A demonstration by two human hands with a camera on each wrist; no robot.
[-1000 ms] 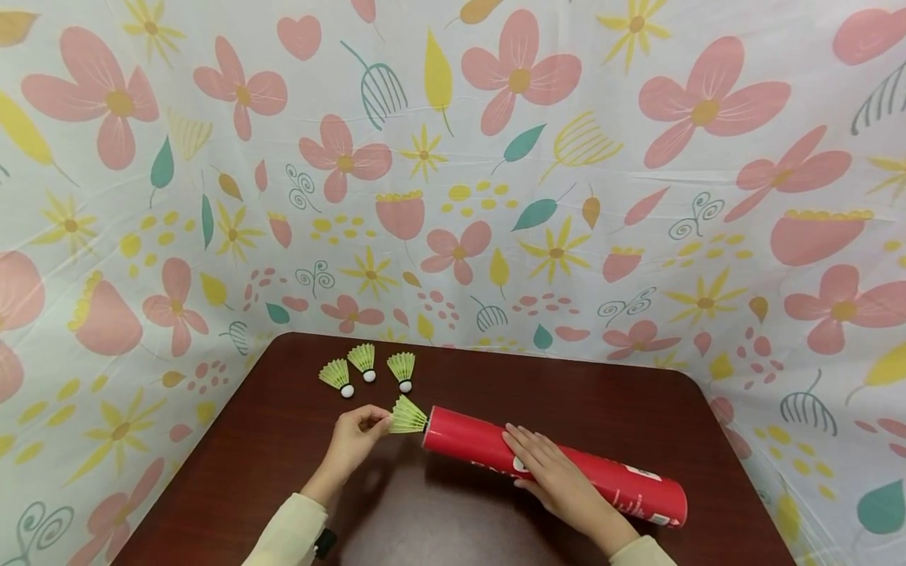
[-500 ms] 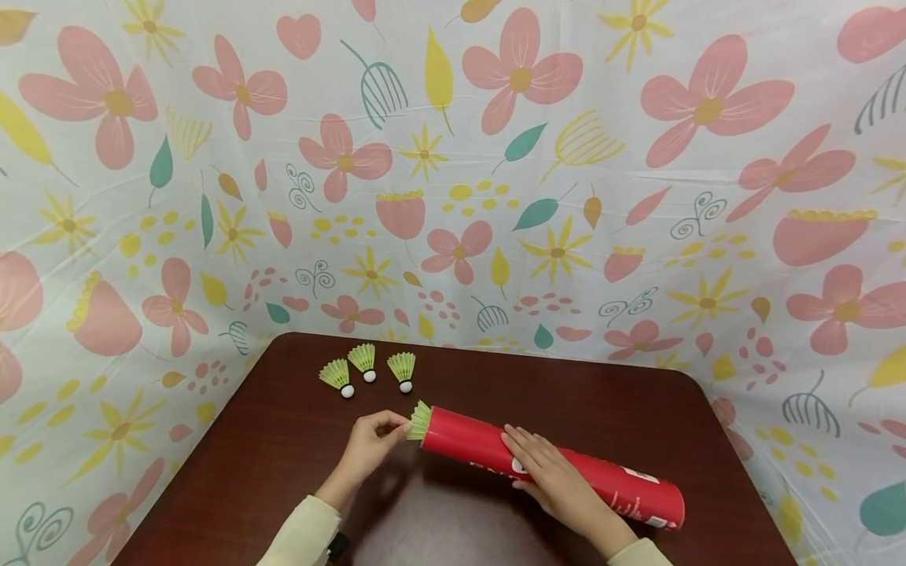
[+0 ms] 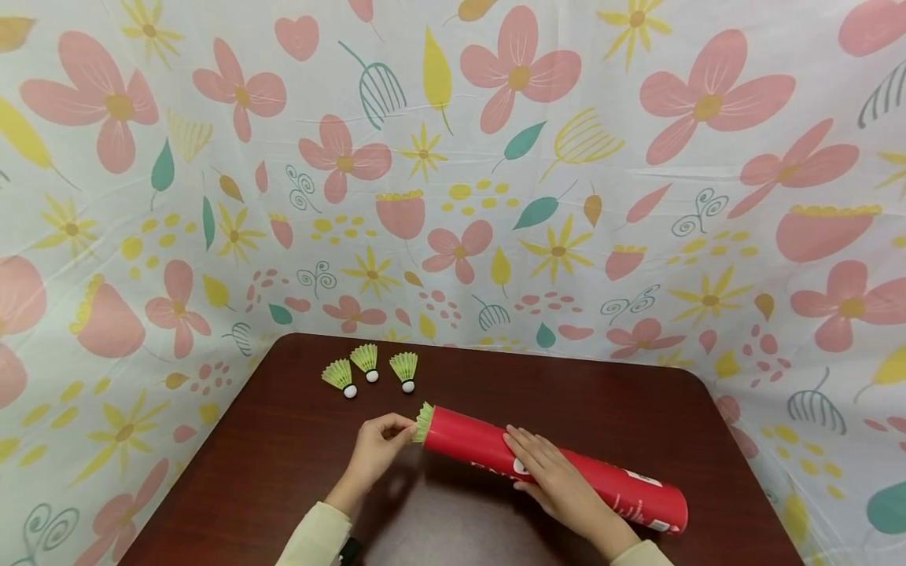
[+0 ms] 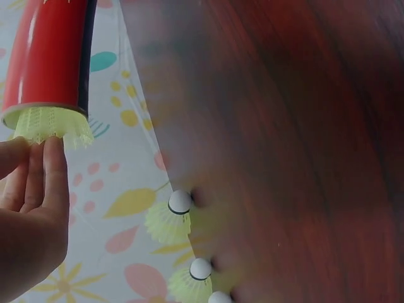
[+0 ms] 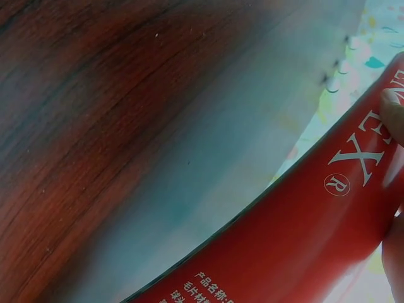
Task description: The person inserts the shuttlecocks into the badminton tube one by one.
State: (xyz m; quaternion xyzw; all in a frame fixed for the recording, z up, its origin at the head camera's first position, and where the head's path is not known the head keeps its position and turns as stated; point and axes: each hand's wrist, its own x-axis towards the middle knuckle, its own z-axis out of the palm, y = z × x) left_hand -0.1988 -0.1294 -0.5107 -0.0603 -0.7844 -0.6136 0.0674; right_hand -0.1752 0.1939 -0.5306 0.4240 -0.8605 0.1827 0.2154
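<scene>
A red shuttlecock tube lies slanted across the table, its mouth toward the left. Out of that mouth sticks the yellow-green feathered skirt of a shuttlecock; the rest of it is hidden inside the tube. My left hand pinches the edge of this skirt between thumb and fingertips. Across the middle of the tube, my right hand holds it from above, fingers over the top and thumb along the near side. White lettering shows on the tube beside the thumb in the right wrist view.
Three more shuttlecocks lie at the table's back left: one at the left, one in the middle and one at the right. The dark brown table meets a flower-patterned cloth behind and at both sides.
My left hand has moved right, pushing the shuttlecock from mostly outside the tube until only the skirt's end shows. My right hand and the tube have stayed nearly in place.
</scene>
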